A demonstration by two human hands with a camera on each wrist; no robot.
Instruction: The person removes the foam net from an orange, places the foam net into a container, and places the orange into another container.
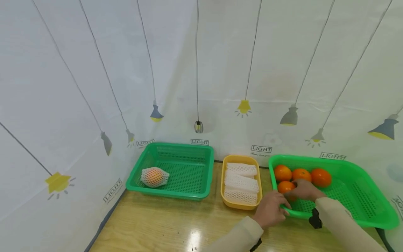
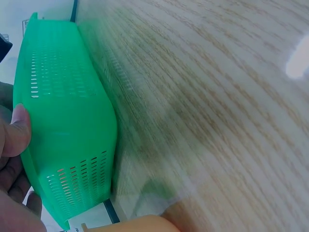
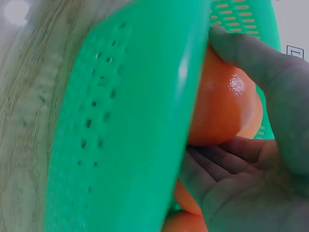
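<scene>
At the near left corner of the bright green basket [image 1: 382, 223], my left hand [image 1: 271, 209] grips the rim. The left wrist view shows the thumb [image 2: 19, 128] pressed on the outer wall and the fingers over the other side. My right hand [image 1: 304, 190] reaches inside that basket and holds an orange [image 1: 284, 187] close to the left wall. In the right wrist view its thumb [image 3: 241, 48] lies over one side of the orange and the fingers curve under the other. Beside it are more oranges, one of them [image 1: 321, 177] right of the hand.
A yellow tray [image 1: 224, 196] left of my hands holds several white foam net sleeves [image 1: 241, 183]. Farther left stands a darker green basket [image 1: 209, 175] with one fruit in a foam net [image 1: 154, 177]. A wall covering with printed lamps rises behind the wooden table [image 1: 157, 220].
</scene>
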